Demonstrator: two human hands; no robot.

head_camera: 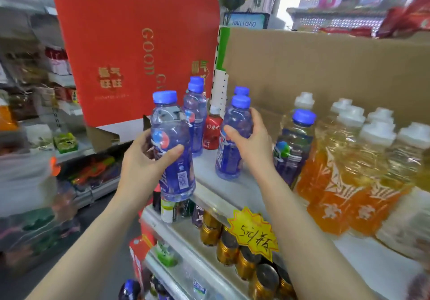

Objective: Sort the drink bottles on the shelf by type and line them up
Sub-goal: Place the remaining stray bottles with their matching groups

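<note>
My left hand [149, 157] grips a blue-capped clear bottle with a blue label [171, 146], held upright in the air off the left end of the white shelf [209, 195]. My right hand [250, 134] grips a second blue bottle [232, 143] that stands on the shelf. Two more blue bottles [195, 118] stand behind at the back left, and another blue cap [241, 91] shows behind the one in my right hand. A small red bottle [211, 132] stands between them. Another blue-capped bottle [294, 146] stands to the right, next to several orange drink bottles with white caps [344, 178].
A red carton [130, 50] rises at the shelf's left end and a brown cardboard sheet [325, 67] backs the shelf. A yellow price tag [253, 232] hangs on the shelf's front edge. Gold cans [228, 248] and other bottles fill the lower shelves. An aisle runs on the left.
</note>
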